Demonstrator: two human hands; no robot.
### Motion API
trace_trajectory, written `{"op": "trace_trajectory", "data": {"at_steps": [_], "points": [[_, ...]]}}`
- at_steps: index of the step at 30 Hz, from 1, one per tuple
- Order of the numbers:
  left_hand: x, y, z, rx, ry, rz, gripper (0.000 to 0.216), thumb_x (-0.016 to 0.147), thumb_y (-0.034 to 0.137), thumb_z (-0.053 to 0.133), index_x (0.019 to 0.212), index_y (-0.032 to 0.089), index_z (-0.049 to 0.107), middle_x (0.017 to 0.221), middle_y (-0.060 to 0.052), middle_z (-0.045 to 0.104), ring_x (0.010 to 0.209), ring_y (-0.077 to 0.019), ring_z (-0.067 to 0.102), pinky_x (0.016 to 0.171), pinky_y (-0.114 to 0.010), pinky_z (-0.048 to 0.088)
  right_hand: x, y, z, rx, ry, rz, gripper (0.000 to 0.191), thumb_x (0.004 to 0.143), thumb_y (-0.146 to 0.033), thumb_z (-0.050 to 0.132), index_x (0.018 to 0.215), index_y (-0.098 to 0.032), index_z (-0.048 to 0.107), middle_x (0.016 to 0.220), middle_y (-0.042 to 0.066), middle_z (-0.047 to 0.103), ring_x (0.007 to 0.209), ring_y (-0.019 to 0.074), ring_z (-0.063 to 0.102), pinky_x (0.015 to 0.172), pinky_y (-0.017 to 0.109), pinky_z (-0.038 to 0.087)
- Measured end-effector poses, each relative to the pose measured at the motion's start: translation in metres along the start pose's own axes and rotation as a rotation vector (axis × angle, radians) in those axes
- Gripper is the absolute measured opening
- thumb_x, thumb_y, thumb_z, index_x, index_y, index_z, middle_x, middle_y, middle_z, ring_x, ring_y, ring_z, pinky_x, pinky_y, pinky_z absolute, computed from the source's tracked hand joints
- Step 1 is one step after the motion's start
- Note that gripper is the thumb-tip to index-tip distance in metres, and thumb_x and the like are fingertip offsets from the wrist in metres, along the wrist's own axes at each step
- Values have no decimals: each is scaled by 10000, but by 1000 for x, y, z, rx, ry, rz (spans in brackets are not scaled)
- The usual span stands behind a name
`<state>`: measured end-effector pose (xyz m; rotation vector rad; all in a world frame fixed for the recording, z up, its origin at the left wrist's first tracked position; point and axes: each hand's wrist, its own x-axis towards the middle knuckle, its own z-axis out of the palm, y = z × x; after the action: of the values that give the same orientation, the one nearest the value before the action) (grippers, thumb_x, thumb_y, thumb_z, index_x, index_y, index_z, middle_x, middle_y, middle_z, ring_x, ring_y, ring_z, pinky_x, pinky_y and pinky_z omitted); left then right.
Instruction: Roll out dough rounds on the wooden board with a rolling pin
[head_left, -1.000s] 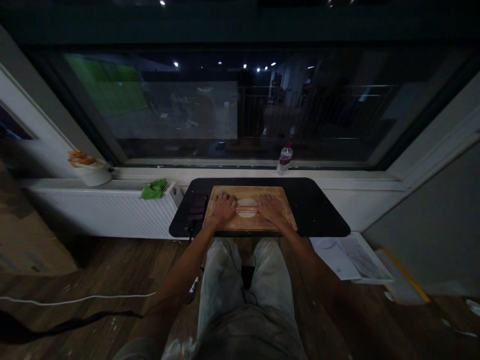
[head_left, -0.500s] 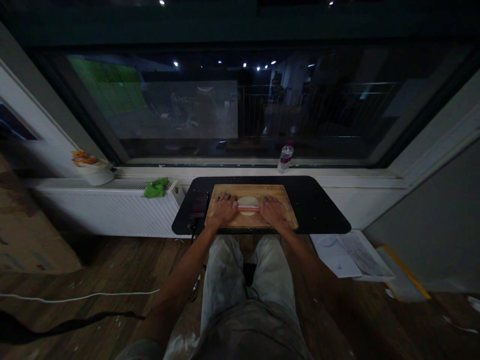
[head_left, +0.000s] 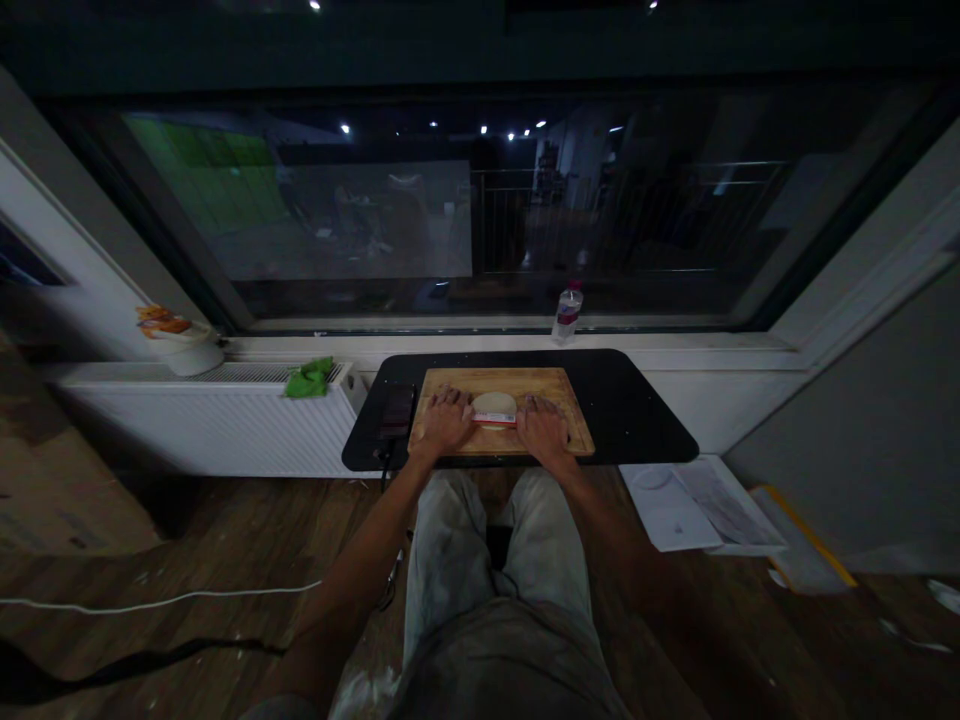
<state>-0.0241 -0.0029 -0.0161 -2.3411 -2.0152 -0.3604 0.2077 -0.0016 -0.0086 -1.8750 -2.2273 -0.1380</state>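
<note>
On a wooden cutting board (head_left: 517,382) lies a round, flat piece of pale dough (head_left: 495,402). A slim red-and-white stick with print on it (head_left: 495,418) lies across the dough like a rolling pin. My left hand (head_left: 448,420) covers its left end, with the fingers bent forward over it. Over the right end is my right hand (head_left: 543,428), palm down in the same way. The hands hide both ends of the stick. Part of the dough's near edge shows below the stick.
The board sits on a small black table (head_left: 637,410) over my knees. A dark phone-like device (head_left: 396,412) with a cable lies at its left. On the windowsill stands a water bottle (head_left: 568,312). A green cloth (head_left: 309,378) and a white tub (head_left: 192,350) are on the radiator (head_left: 225,420).
The stick has rolled slightly toward me over the dough and turned, so that a white printed side shows. Both hands have moved with it. The view has shifted a little.
</note>
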Motion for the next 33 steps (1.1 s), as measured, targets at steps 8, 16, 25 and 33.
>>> {"op": "trace_trajectory", "data": {"at_steps": [8, 16, 25, 33], "points": [[2, -2, 6, -16, 10, -12, 460, 1171, 319, 388, 1531, 257, 667, 1624, -118, 675, 1665, -326, 445, 1339, -539, 376, -4, 2, 3, 20, 12, -13, 513, 1171, -302, 403, 1560, -111, 677, 1525, 232, 721, 1403, 335, 653, 1226, 424, 455], [13, 2, 0, -13, 1, -31, 401, 1151, 313, 448, 1444, 238, 712, 1616, -152, 672, 1633, -350, 479, 1344, -567, 356, 16, 3, 2, 30, -20, 2, 504, 1164, -299, 429, 1544, -124, 709, 1549, 225, 715, 1463, 365, 618, 1220, 455, 467], [38, -3, 10, 17, 21, -61, 489, 1156, 327, 425, 1570, 218, 661, 1661, -167, 648, 1667, -384, 442, 1344, -606, 347, 55, 13, 21, 39, -76, -17, 560, 1182, -345, 391, 1641, -159, 654, 1674, 191, 644, 1546, 362, 569, 1303, 518, 397], [62, -10, 15, -2, 37, -81, 474, 1112, 295, 499, 1551, 241, 670, 1688, -156, 630, 1696, -380, 396, 1345, -631, 339, 75, 13, 18, 86, -113, 33, 564, 1203, -399, 331, 1562, -226, 730, 1623, 158, 692, 1515, 379, 578, 1308, 574, 371]]}}
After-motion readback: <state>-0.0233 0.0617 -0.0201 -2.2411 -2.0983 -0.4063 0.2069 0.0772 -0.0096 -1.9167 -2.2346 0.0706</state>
